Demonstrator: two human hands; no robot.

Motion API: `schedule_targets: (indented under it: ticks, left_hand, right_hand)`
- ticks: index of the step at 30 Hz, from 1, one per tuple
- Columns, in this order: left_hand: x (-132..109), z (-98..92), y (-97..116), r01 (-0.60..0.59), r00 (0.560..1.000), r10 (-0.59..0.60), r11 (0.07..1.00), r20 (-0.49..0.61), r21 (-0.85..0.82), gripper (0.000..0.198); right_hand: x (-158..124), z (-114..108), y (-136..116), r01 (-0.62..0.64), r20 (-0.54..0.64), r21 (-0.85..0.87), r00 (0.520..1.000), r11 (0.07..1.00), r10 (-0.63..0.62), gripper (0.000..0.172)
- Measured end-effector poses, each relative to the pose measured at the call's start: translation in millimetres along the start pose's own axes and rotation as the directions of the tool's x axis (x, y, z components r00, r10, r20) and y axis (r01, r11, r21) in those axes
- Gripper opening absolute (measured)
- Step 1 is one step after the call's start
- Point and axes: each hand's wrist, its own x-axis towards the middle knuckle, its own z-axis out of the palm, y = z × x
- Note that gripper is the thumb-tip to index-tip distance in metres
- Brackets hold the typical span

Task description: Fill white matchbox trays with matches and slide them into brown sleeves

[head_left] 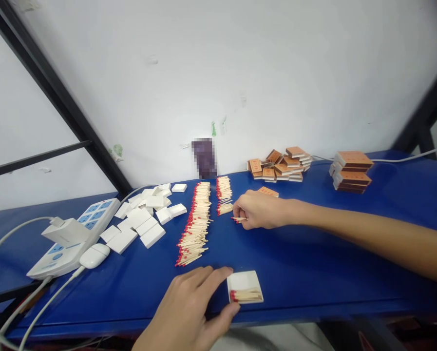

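Observation:
My left hand [194, 304] holds a white matchbox tray [244, 279] near the table's front edge, thumb and forefinger at its left corners. Inside the tray a layer of red-tipped matches [248, 295] lies along the near side. Further back, my right hand [259, 210] is closed in a pinch on a few matches [239, 219], their red heads pointing left. Just left of those fingers is a short row of matches [224, 195]. A longer row of matches [197, 219] runs beside it. Behind my right hand lies an orange matchbox [268, 192], partly covered.
Several white trays [145, 217] are heaped at left, beside a power strip [99, 214] with a plugged-in charger [66, 232] and a white earbud case [94, 256]. Matchboxes [287, 165] pile against the wall, with a neat matchbox stack [351, 171] further right.

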Motion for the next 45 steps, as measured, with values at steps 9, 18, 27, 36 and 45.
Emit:
schedule_targets:
  ticks: [9,18,27,36,45]
  left_hand:
    - [3,7.0,-3,0.103,0.993,-0.103,0.995,-0.058,-0.014,0.031]
    - [7,7.1,1,0.179,0.979,-0.182,0.983,-0.094,-0.044,0.019]
    - [8,2.8,3,0.167,0.985,-0.171,0.982,-0.036,-0.093,0.02]
    - [7,0.5,2,0.147,0.989,-0.149,0.983,-0.01,-0.115,0.011]
    - [5,2.2,2,0.155,0.987,-0.157,0.984,-0.014,-0.092,0.022]
  right_hand:
    - [-11,7,-29,0.172,-0.016,0.127,0.985,0.977,-0.171,0.016]
    - [-31,-1,-53,0.284,0.031,0.241,0.954,0.928,-0.3,0.02]
    - [-40,6,-63,0.409,0.098,0.19,0.897,0.893,-0.432,0.017]
    - [-37,16,-68,0.419,0.085,0.057,0.902,0.906,-0.422,0.016]
    - [-45,-3,-67,0.432,0.051,-0.137,0.902,0.891,-0.43,0.016]
